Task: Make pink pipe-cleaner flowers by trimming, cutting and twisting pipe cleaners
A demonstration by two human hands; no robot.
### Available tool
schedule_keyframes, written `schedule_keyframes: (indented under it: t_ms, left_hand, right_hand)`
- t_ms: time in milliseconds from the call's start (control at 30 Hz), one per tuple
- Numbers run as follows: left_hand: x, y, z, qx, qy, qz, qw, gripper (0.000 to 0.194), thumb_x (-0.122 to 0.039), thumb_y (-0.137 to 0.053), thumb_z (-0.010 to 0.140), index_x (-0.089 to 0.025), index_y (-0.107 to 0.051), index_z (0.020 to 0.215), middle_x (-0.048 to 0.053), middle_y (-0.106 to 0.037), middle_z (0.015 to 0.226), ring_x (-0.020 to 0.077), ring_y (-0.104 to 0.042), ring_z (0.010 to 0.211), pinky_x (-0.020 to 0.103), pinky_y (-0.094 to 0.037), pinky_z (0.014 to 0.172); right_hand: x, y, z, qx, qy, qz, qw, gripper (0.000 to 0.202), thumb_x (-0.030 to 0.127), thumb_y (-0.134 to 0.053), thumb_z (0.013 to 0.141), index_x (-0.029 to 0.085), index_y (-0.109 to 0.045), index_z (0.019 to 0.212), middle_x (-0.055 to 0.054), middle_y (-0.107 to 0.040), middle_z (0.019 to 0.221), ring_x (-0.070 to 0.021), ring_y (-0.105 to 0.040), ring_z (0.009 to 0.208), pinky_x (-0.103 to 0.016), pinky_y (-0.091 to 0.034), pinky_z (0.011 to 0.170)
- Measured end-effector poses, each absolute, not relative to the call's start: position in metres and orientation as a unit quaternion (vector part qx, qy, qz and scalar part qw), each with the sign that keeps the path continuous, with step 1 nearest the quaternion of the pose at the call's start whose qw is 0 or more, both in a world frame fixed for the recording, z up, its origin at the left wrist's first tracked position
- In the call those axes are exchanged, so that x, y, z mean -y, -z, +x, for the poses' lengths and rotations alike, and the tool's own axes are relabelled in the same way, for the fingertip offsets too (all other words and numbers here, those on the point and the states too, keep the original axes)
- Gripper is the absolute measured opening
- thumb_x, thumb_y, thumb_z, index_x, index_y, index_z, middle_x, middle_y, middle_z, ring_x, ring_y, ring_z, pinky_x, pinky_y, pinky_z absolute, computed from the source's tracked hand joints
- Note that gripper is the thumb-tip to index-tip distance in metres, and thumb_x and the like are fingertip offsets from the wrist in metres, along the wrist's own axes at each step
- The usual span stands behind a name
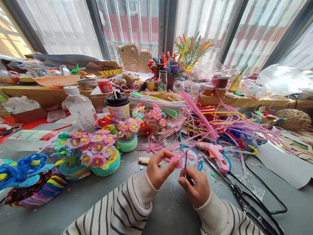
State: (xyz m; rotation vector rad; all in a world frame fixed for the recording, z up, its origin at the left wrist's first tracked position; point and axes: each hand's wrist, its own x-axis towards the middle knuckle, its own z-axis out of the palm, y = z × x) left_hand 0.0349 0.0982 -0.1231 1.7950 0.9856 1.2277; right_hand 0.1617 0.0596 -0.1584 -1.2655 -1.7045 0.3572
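Note:
Near the table's middle, my left hand (160,167) pinches a fuzzy pink pipe cleaner piece (178,160) between thumb and fingers. My right hand (197,186) is closed around a slim pair of scissors (186,163), the blades pointing up right beside the pink fuzz. Whether the blades touch it I cannot tell. Behind the hands lies a pink pipe cleaner shape with several loops (149,148). A pink glue gun (215,153) rests to the right. Left of my left hand lies a small pale cylinder (144,160), partly hidden by the hand.
Pipe cleaner flowers in pots (101,163) crowd the left, near a plastic bottle (79,111) and a lidded cup (117,106). Bundled pink pipe cleaners (200,114) spread behind. Black-handled shears (246,202) and a black cable (285,205) lie right. Pink scraps dot the table.

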Motion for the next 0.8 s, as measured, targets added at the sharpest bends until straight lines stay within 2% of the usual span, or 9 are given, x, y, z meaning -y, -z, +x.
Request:
schedule_keyframes:
  t_ms: [333, 633, 733, 800]
  left_hand:
    - [-0.0986, 0.1222, 0.0367, -0.372, -0.489, 0.689, 0.384, 0.012, -0.028, -0.052, 0.065, -0.016, -0.051, 0.064, 0.001, -0.054, 0.062, 0.0125, -0.051, 0.065, 0.024, -0.041, 0.063]
    - [-0.0976, 0.1211, 0.0357, -0.375, -0.487, 0.676, 0.406, 0.013, -0.028, -0.053, 0.063, -0.015, -0.051, 0.064, 0.000, -0.053, 0.061, 0.0124, -0.049, 0.064, 0.024, -0.039, 0.063]
    - [-0.1006, 0.1237, 0.0352, -0.366, -0.485, 0.654, 0.450, 0.013, -0.028, -0.054, 0.063, -0.015, -0.051, 0.064, 0.000, -0.053, 0.063, 0.0120, -0.049, 0.064, 0.024, -0.038, 0.064]
    - [-0.1043, 0.1264, 0.0359, -0.351, -0.481, 0.615, 0.517, 0.015, -0.029, -0.054, 0.063, -0.015, -0.050, 0.063, 0.000, -0.053, 0.061, 0.0111, -0.049, 0.062, 0.023, -0.038, 0.063]
  right_hand:
    - [-0.0592, 0.1575, 0.1627, 0.695, -0.135, -0.531, 0.466, 0.040, 0.046, -0.037, 0.074, 0.018, -0.037, 0.045, 0.004, -0.036, 0.039, -0.0073, -0.032, 0.036, -0.019, -0.027, 0.037]
    - [-0.0590, 0.1570, 0.1625, 0.695, -0.150, -0.534, 0.457, 0.039, 0.043, -0.038, 0.075, 0.019, -0.033, 0.044, 0.004, -0.042, 0.039, -0.0077, -0.038, 0.037, -0.019, -0.030, 0.041]
    - [-0.0605, 0.1591, 0.1632, 0.695, -0.148, -0.537, 0.455, 0.039, 0.044, -0.038, 0.074, 0.019, -0.033, 0.044, 0.003, -0.043, 0.039, -0.0080, -0.039, 0.037, -0.019, -0.031, 0.041]
    - [-0.0618, 0.1608, 0.1635, 0.695, -0.147, -0.541, 0.449, 0.040, 0.045, -0.037, 0.074, 0.019, -0.035, 0.044, 0.003, -0.044, 0.039, -0.0082, -0.038, 0.037, -0.019, -0.031, 0.041]
